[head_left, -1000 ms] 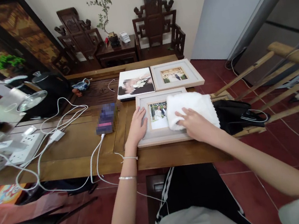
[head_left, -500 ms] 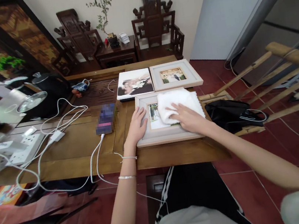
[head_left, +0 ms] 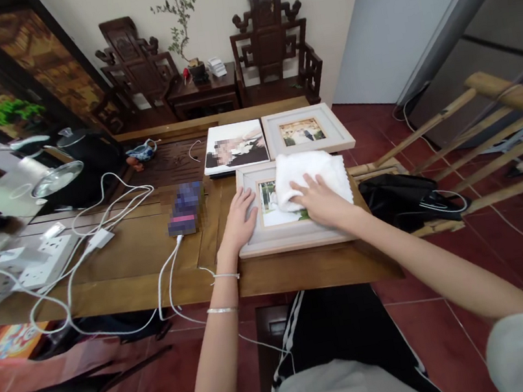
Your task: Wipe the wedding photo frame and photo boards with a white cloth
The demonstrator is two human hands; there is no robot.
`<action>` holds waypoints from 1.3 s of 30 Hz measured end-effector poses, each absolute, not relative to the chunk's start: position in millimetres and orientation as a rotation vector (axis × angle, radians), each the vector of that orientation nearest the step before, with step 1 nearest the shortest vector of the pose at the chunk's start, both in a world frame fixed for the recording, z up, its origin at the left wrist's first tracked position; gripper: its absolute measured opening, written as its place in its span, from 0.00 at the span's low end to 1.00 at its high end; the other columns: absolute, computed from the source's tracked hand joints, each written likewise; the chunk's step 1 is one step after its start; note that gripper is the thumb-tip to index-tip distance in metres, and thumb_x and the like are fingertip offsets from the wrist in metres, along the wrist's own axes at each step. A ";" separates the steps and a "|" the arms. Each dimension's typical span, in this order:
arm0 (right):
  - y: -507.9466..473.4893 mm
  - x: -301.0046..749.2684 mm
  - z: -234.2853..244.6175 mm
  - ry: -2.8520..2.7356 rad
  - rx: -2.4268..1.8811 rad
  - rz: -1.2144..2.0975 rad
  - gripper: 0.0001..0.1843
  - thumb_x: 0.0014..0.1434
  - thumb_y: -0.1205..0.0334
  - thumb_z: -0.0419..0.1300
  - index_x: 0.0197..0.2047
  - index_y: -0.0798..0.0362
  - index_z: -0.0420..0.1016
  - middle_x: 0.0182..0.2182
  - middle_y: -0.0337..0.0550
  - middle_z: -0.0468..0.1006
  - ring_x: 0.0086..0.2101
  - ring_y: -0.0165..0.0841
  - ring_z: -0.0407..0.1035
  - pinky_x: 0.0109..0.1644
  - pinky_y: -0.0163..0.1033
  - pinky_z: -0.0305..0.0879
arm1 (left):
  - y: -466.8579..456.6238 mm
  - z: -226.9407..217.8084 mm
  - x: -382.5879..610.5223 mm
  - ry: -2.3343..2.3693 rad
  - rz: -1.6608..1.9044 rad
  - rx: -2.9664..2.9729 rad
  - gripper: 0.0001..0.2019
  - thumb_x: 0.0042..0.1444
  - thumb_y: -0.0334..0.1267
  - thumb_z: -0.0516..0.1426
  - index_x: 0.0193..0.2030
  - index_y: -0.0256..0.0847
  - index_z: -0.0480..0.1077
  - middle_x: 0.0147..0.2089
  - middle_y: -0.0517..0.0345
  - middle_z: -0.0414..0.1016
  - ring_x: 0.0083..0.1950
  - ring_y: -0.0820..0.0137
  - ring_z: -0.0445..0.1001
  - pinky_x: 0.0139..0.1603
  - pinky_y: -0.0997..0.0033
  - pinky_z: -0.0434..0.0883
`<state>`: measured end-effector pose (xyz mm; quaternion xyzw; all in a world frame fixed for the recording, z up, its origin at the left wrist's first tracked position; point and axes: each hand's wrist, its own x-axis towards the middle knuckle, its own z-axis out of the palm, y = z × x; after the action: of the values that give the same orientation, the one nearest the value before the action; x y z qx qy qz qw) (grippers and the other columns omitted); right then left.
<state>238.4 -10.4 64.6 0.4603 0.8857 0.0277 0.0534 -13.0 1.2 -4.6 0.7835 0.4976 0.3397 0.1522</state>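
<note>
A pale picture frame (head_left: 258, 242) lies flat near the table's front edge, with a photo (head_left: 270, 204) inside it. My left hand (head_left: 241, 217) rests on its left side, fingers stretched out and flat. Under my right hand (head_left: 324, 201) is a folded white cloth (head_left: 310, 172), gripped and pressed onto the frame's glass. The cloth covers much of the photo and the frame's upper right part. Behind it lie a second pale frame (head_left: 338, 135) with a photo and a white-edged picture panel (head_left: 233, 135).
Left of the frame is a phone (head_left: 185, 210) with a white cable plugged in. Farther left are a power strip (head_left: 48, 260), tangled white cables (head_left: 114, 178) and a black kettle (head_left: 87, 150). A bamboo rack (head_left: 470, 145) with a black bag (head_left: 404, 201) stands at the right.
My right hand and the white cloth have shifted slightly up and left over the frame. My left hand stays in the same place.
</note>
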 end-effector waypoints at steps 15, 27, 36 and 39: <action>-69.8 247.9 83.4 2.905 1.115 -0.386 0.41 0.49 0.83 0.47 0.64 0.52 0.68 0.68 0.49 0.62 0.68 0.49 0.51 0.67 0.61 0.55 | -1.1 -0.8 -12.0 1.435 0.956 2.275 0.21 0.66 0.38 0.51 0.64 0.39 0.67 0.69 0.47 0.65 0.75 0.58 0.52 0.74 0.44 0.53; 50.7 242.8 53.8 2.900 1.402 0.159 0.37 0.54 0.81 0.47 0.67 0.59 0.63 0.72 0.54 0.51 0.69 0.63 0.41 0.65 0.74 0.44 | -0.1 -1.9 -12.5 1.429 0.961 2.243 0.21 0.65 0.37 0.52 0.63 0.38 0.67 0.69 0.45 0.65 0.75 0.58 0.52 0.74 0.44 0.53; -32.6 237.2 65.5 2.785 1.289 -0.023 0.35 0.54 0.80 0.50 0.64 0.55 0.70 0.69 0.56 0.57 0.67 0.63 0.47 0.64 0.73 0.49 | -1.2 -1.8 -11.2 1.437 0.958 2.240 0.21 0.65 0.38 0.51 0.64 0.40 0.66 0.69 0.47 0.64 0.75 0.58 0.52 0.74 0.44 0.53; -65.7 246.3 84.4 2.801 1.156 -0.222 0.38 0.52 0.82 0.48 0.63 0.51 0.71 0.69 0.52 0.60 0.66 0.59 0.52 0.63 0.69 0.56 | -1.5 -1.6 -10.8 1.434 0.969 2.250 0.21 0.65 0.38 0.51 0.64 0.41 0.66 0.69 0.48 0.65 0.75 0.58 0.52 0.73 0.44 0.53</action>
<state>246.3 -65.7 84.4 0.3799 0.9207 -0.0730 0.0516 -10.8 -1.5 -1.6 0.7835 0.4994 0.3375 0.1511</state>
